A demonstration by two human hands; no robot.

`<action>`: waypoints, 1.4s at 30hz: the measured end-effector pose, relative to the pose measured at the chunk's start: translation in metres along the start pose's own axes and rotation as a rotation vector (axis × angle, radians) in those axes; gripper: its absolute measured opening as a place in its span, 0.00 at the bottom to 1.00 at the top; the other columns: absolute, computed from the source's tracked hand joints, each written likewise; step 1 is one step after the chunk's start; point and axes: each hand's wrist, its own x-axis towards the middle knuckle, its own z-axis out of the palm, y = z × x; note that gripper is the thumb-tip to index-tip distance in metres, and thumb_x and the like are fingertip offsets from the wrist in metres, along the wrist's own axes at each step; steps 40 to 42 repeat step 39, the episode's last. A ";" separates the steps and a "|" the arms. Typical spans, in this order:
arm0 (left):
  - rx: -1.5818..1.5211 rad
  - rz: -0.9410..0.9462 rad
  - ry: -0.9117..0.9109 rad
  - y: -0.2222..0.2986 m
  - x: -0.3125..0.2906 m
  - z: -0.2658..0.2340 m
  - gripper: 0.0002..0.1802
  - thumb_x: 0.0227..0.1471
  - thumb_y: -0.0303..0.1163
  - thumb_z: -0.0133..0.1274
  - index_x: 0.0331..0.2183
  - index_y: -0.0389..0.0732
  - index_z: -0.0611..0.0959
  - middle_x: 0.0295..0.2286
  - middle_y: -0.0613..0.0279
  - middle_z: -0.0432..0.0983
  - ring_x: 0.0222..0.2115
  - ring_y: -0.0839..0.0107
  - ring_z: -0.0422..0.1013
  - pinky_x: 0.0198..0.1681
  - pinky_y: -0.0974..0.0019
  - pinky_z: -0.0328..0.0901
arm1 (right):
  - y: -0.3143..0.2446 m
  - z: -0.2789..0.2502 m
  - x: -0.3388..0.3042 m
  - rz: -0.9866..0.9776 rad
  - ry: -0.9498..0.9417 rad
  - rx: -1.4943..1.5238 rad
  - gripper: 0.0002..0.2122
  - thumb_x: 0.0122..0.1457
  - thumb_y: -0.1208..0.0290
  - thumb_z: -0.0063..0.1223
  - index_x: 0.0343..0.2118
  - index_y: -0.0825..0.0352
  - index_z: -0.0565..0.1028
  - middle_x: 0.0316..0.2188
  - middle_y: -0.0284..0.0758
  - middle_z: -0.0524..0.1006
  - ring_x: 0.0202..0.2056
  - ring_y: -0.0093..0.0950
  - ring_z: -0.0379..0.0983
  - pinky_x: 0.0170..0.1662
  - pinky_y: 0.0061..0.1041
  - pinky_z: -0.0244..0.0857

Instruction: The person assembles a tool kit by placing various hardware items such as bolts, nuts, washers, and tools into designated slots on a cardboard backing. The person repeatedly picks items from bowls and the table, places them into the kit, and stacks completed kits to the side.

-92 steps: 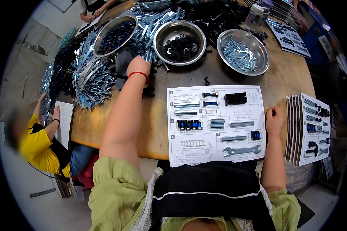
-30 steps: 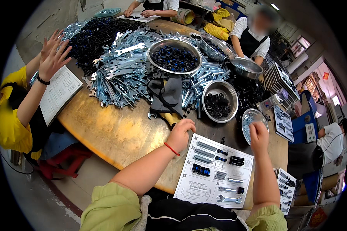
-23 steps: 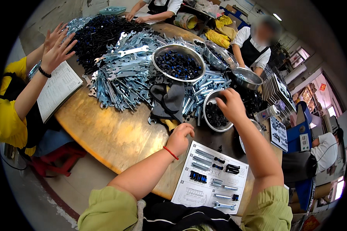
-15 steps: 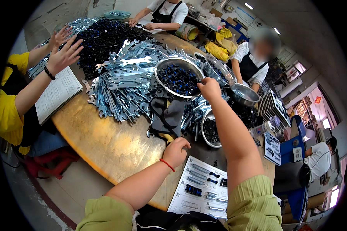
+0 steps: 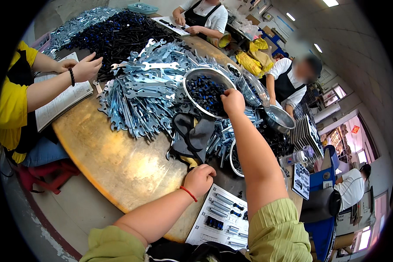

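Observation:
My right hand (image 5: 234, 103) reaches over the near right rim of a round metal bowl (image 5: 188, 92), its fingers bent down onto the small black and blue parts (image 5: 205, 91) inside. Whatever those fingertips pinch is hidden. Closer to me, my left hand (image 5: 199, 180), below a red wrist cord, is curled closed at the top edge of a printed sheet (image 5: 196, 227) with metal and black parts lying on it. Its palm is hidden. Just beyond it lies a dark grey glove-like cloth piece (image 5: 192, 137) with a yellow end.
A large heap of open-end wrenches (image 5: 144, 91) covers the table's middle, with a black parts pile (image 5: 113, 37) behind. Metal tubes (image 5: 222, 139) and another metal bowl (image 5: 280, 118) stand right. A yellow-sleeved co-worker's hand (image 5: 87, 67) is at left; two aproned co-workers sit across.
My right hand has gone from the bowl's rim to the parts inside it. The yellow-sleeved co-worker's raised hands have come down over the booklet. The whole view has shifted slightly.

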 end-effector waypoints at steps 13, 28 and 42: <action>0.006 -0.021 -0.011 0.004 -0.001 -0.004 0.08 0.48 0.24 0.48 0.29 0.39 0.82 0.32 0.55 0.77 0.35 0.54 0.74 0.39 0.57 0.69 | -0.022 -0.004 0.001 0.116 -0.036 -0.127 0.11 0.47 0.66 0.61 0.34 0.61 0.83 0.36 0.38 0.82 0.40 0.37 0.79 0.43 0.35 0.72; 0.025 0.077 0.021 0.002 0.006 0.019 0.06 0.47 0.25 0.49 0.27 0.41 0.81 0.30 0.55 0.76 0.33 0.53 0.73 0.37 0.56 0.69 | 0.052 -0.092 -0.156 -0.144 0.051 0.562 0.08 0.48 0.76 0.62 0.32 0.71 0.78 0.27 0.32 0.75 0.27 0.21 0.71 0.33 0.21 0.66; 0.024 0.091 -0.025 -0.025 0.021 0.077 0.08 0.47 0.23 0.49 0.30 0.36 0.82 0.32 0.55 0.78 0.34 0.63 0.75 0.40 0.64 0.68 | 0.229 -0.151 -0.362 0.110 -0.433 0.095 0.06 0.49 0.73 0.59 0.31 0.67 0.79 0.31 0.39 0.76 0.36 0.32 0.77 0.39 0.34 0.69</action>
